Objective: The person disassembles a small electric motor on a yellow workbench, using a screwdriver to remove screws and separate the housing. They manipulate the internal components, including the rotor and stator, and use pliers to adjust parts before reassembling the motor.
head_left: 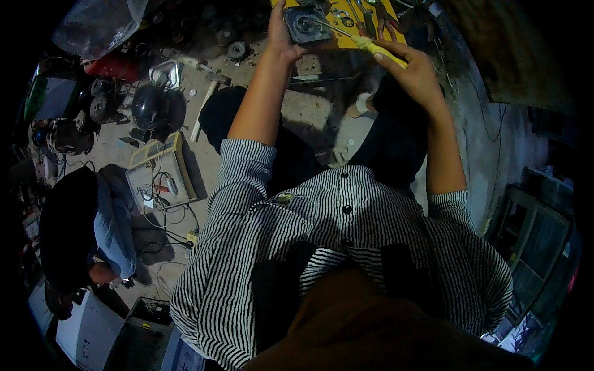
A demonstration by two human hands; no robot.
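Note:
My left hand [282,38] holds the left side of a dark grey metal housing [299,26] at the top of the view, its thumb by the lower edge. In my right hand [416,73] is a screwdriver [366,44] with a yellow handle, fingers wrapped round it. The shaft points up and left, and its tip reaches the housing; whether it sits on a screw is too small to tell. Beneath the housing lies a yellow board [344,42]. Pliers with reddish handles [388,26] and other hand tools rest on the board, to the right of the housing.
A hammer [206,106] lies on the floor left of my legs. Farther left are an open case with wires [162,173], a round black object [150,106] and a red object [112,67]. Another person [114,216] is at the left. A framed glass panel [531,241] stands at right.

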